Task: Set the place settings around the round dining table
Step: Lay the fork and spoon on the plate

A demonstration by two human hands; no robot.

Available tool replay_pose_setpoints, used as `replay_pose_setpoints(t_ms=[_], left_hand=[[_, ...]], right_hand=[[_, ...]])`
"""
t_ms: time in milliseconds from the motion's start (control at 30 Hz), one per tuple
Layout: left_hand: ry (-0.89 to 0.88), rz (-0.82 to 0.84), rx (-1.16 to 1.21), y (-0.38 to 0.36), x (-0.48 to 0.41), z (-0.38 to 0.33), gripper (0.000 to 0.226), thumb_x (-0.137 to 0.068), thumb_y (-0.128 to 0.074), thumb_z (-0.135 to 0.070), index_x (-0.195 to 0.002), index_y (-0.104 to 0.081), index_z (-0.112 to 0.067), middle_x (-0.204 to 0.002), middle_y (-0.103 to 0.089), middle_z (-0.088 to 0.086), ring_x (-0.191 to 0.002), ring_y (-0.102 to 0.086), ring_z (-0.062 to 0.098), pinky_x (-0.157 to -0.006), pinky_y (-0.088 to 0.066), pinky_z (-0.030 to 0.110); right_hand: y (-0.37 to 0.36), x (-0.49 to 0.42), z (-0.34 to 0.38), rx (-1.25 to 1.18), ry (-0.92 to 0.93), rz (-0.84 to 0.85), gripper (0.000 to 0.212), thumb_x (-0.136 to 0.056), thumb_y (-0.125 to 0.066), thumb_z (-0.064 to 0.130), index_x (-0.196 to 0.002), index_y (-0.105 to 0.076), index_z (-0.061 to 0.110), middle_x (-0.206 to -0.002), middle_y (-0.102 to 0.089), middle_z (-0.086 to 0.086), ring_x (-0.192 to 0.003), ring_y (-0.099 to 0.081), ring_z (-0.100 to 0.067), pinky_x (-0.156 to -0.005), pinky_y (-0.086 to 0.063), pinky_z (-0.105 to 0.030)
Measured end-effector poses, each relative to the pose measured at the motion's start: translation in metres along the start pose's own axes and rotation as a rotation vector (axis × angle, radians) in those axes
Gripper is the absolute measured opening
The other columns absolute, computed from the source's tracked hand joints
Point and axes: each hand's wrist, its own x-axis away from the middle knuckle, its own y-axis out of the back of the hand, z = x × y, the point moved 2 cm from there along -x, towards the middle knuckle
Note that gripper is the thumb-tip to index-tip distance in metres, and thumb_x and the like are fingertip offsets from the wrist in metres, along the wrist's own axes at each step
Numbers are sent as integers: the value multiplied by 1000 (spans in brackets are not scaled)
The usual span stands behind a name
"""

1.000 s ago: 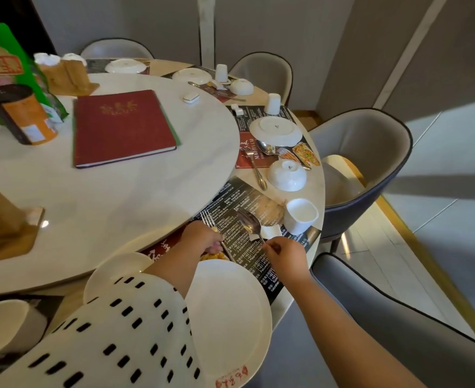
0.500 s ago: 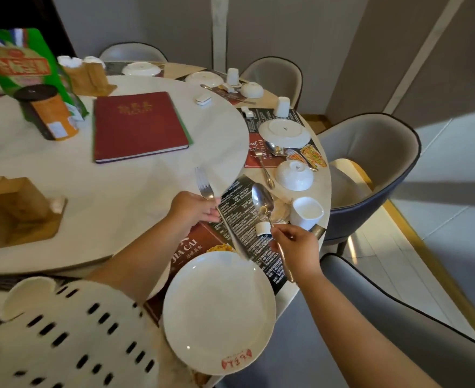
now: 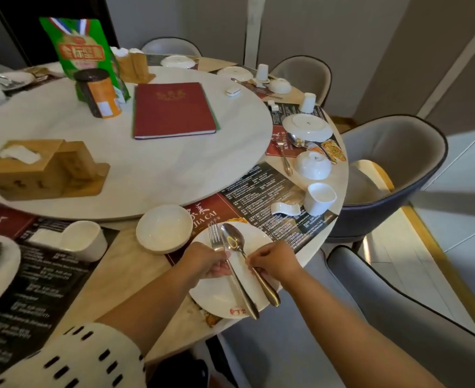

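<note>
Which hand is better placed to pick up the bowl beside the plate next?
Left, probably. The left hand, pinching the fork, sits nearest the bowl; the right hand holds the spoon over the far side of the plate.

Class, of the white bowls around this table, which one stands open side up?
The near bowl, beside the red-marked plate; the middle bowl and the far bowl, to the right, are upside down.

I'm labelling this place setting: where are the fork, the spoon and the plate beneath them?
fork (image 3: 215,238), head view, on its tines.
spoon (image 3: 232,240), head view, on its bowl.
plate (image 3: 219,299), head view, on bare surface left of the fork handle.
</note>
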Motion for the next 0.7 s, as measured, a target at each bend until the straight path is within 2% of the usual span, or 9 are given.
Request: replay_pose_setpoints(t_ms=[67, 200, 333, 500, 600, 700], left_hand=[[7, -9, 17, 0, 1, 2, 23, -84, -68, -9, -97, -62, 9, -74, -66, 17, -44, -66, 13, -42, -51, 17], [16, -11, 23, 3, -1, 3, 15, -85, -66, -9, -88, -59, 4, -73, -65, 15, -42, -65, 12, -44, -53, 18], [23, -14, -9, 6, 0, 4, 15, -85, -66, -10, -90, -59, 2, -74, -67, 14, -45, -66, 12, -45, -54, 20], [49, -47, -54, 4, 1, 6, 18, -88, -63, -13, -76, -57, -2, -49, -65, 4, -38, -62, 10, -43, -51, 19], [76, -45, -39, 0, 4, 7, 18, -89, -62, -13, -76, -55, -2, -63, -64, 9, -41, -62, 10, -44, -52, 18], [101, -40, -40, -2, 7, 6, 18, -90, -60, -12, -77, -54, -2, -68, -61, 10, -53, -61, 14, -42, -50, 18]], right_hand=[[-4, -2, 0, 16, 0, -2, 9, -77, -74, 14, -82, -75, 6, -84, -73, -10, -72, -62, -16, -77, -57, -32], [-8, -5, 0, 53, 0, -12, 12, -79, -73, 16, -86, -75, 7, -90, -72, -8, -79, -63, -14, -81, -56, -29], [-7, -6, -1, 122, 44, -32, 12, -81, -71, 17, -87, -74, 7, -90, -71, -7, -79, -62, -13, -82, -54, -27], [-7, -5, -2, 229, 117, -87, 13, -81, -71, 19, -84, -75, 7, -88, -72, -7, -78, -59, -12, -81, -52, -30], [-8, -4, -2, 264, 140, -94, 14, -81, -70, 19, -85, -75, 7, -89, -71, -6, -78, -58, -11, -80, -51, -28], [-8, -4, -1, 294, 154, -101, 14, -82, -70, 21, -86, -75, 8, -90, -71, -4, -79, -58, -11, -77, -50, -26]])
